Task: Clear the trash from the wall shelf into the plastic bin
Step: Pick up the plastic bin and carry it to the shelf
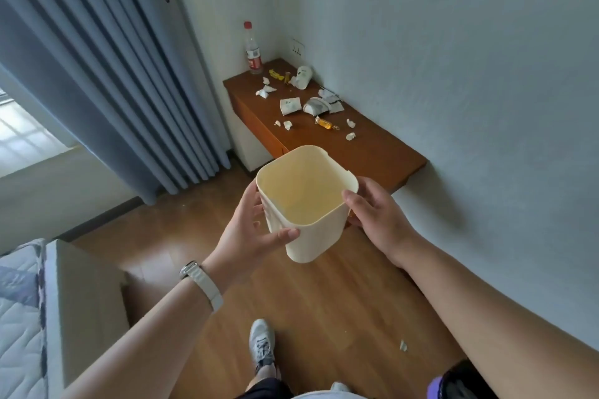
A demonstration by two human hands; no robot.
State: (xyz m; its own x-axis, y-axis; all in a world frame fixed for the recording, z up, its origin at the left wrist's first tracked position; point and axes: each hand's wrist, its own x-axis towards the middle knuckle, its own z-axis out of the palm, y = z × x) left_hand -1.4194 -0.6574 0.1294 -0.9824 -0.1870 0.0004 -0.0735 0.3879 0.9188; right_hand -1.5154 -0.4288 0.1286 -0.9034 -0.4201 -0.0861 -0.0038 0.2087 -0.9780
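Both hands (pixel 256 230) hold the empty plastic bin (pixel 308 204).

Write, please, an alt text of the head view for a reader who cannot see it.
Both hands, left hand and right hand, hold an empty cream plastic bin above a wooden floor. Ahead, a brown wall shelf carries crumpled paper scraps, crushed paper cups and a plastic bottle in the corner.

You can't read any text here: the bottle (pixel 253 53) has a red label (print too small), and the cups' (pixel 303 77) markings are blurred
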